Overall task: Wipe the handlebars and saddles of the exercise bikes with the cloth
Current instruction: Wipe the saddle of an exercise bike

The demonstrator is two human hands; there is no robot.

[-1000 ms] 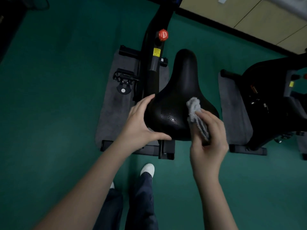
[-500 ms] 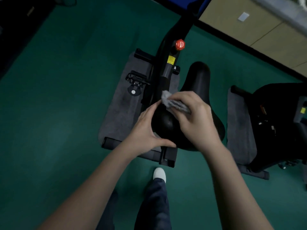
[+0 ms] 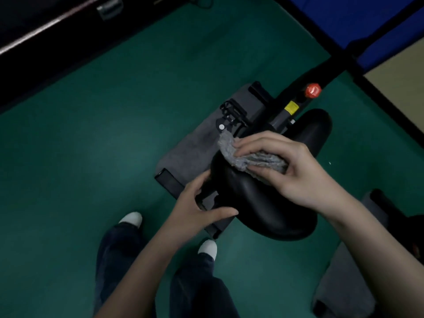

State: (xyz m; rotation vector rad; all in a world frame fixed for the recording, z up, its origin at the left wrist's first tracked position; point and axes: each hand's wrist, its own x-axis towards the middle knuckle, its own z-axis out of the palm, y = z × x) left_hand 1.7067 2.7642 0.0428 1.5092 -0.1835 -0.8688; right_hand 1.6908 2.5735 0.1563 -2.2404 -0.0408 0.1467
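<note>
- saddle [image 3: 270,203]: centre-right of the frame, above the mat [image 3: 197,152], which lies on the floor [image 3: 91,157].
- cloth [image 3: 250,160]: on the saddle's upper-left edge, held under the right hand [image 3: 296,171].
- left hand [image 3: 195,210]: on the saddle's lower-left rim, below the cloth.
- frame post [image 3: 289,109]: to the upper right, behind the saddle, with the knob [image 3: 312,90] on it.
- pedal [image 3: 231,115]: left of the post, over the mat.
- shoes [image 3: 132,219]: bottom centre, on the floor.
- second mat [image 3: 344,290]: lower right corner.
</note>
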